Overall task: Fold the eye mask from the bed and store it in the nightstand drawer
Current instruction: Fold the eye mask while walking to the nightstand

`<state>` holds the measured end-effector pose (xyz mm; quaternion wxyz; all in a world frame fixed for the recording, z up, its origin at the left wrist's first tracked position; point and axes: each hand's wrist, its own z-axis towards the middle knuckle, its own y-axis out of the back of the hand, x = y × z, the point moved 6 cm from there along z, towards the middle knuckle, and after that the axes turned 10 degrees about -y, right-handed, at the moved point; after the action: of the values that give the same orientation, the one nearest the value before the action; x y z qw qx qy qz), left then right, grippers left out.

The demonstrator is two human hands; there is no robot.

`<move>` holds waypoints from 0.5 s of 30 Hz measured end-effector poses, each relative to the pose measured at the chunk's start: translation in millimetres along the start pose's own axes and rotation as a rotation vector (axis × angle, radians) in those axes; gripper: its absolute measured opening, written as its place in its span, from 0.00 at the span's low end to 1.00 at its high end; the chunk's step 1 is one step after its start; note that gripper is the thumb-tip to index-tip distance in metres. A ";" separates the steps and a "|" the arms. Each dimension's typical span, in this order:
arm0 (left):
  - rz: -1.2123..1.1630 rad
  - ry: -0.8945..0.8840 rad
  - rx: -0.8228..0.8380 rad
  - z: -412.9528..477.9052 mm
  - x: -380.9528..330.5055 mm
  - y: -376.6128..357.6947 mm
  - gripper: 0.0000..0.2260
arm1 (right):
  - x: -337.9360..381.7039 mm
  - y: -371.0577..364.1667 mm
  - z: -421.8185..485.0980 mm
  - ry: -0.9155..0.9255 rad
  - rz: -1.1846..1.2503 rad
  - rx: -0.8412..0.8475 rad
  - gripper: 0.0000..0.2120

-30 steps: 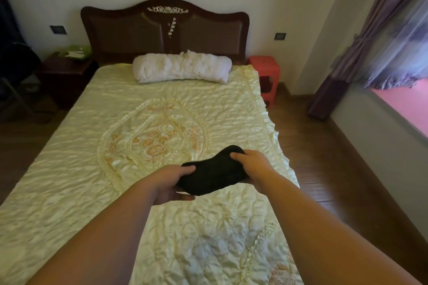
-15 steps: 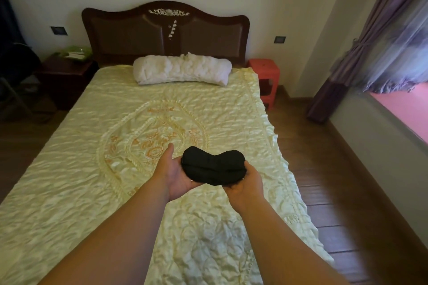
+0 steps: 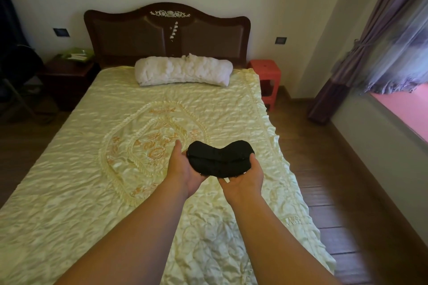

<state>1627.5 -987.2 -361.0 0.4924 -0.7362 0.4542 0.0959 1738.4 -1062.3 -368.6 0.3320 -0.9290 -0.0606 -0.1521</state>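
The black eye mask [image 3: 218, 158] is held above the bed [image 3: 92, 169], lying across both upturned palms. My left hand [image 3: 183, 169] cups its left end, thumb up beside it. My right hand [image 3: 245, 178] supports its right end from below, thumb on the edge. The mask is spread full width with its strap side up. A dark wooden nightstand [image 3: 67, 78] stands at the far left of the bed beside the headboard; its drawer front is in shadow and looks shut.
A white pillow [image 3: 183, 70] lies at the head of the bed below the dark headboard [image 3: 166, 32]. A red plastic stool [image 3: 266, 78] stands right of the bed. Green items [image 3: 78, 53] sit on the nightstand. Purple curtains [image 3: 361, 58] hang at the right; wooden floor flanks the bed.
Both hands turned palms up under the mask, which went from pinched at its ends to resting flat across the palms. The hands shifted slightly right.
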 end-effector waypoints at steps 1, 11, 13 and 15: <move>0.023 -0.001 -0.003 -1.3 -0.2 -2.9 0.28 | 1.3 -0.5 -2.5 0.023 -0.017 -0.012 0.21; 0.078 -0.019 0.005 -9.0 3.3 -21.7 0.28 | 12.3 -21.6 -35.5 0.433 -0.571 -0.012 0.15; 0.067 -0.015 0.010 -11.5 4.5 -25.5 0.29 | 10.6 -25.3 -41.1 0.515 -0.647 -0.005 0.16; 0.055 -0.014 0.001 -13.5 6.5 -27.8 0.29 | 6.8 -28.3 -42.6 0.589 -0.708 0.010 0.16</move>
<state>1648.3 -999.0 -340.4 0.4931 -0.7227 0.4707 0.1142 1728.5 -1067.4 -318.2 0.2673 -0.7665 -0.2780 -0.5135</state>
